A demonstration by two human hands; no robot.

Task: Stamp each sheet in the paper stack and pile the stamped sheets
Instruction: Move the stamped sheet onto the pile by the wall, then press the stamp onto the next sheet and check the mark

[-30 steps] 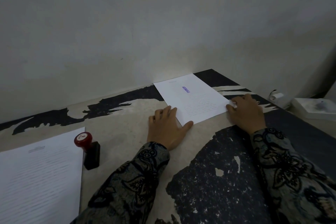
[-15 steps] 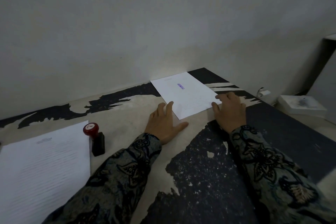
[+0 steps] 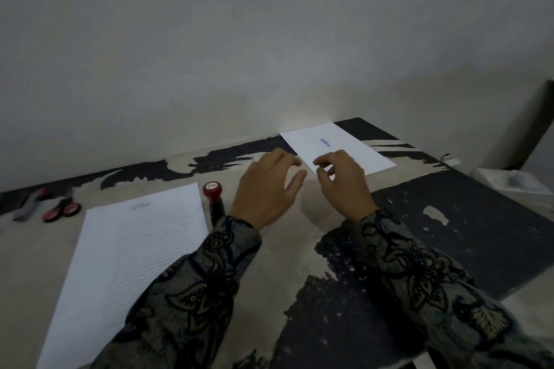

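Note:
A stamped sheet (image 3: 344, 144) with a purple mark lies flat at the far right of the table, by the wall. My left hand (image 3: 266, 189) and my right hand (image 3: 344, 186) hover just in front of it with loosely curled fingers, holding nothing. The right hand's fingers overlap the sheet's near corner in the image. The stack of printed sheets (image 3: 129, 257) lies at the near left, partly under my left sleeve. A stamp (image 3: 214, 201) with a red round top and a black body stands upright between the stack and my left hand.
Red-handled scissors (image 3: 61, 210) and a grey tool (image 3: 30, 204) lie at the far left. A white box (image 3: 512, 186) sits beyond the table's right edge. The tabletop (image 3: 449, 237) is worn, black patches over beige. A plain wall stands close behind.
Both hands have lifted off the stamped sheet and drawn back toward the left. The view has swung left, bringing the paper stack, the stamp and the scissors further in.

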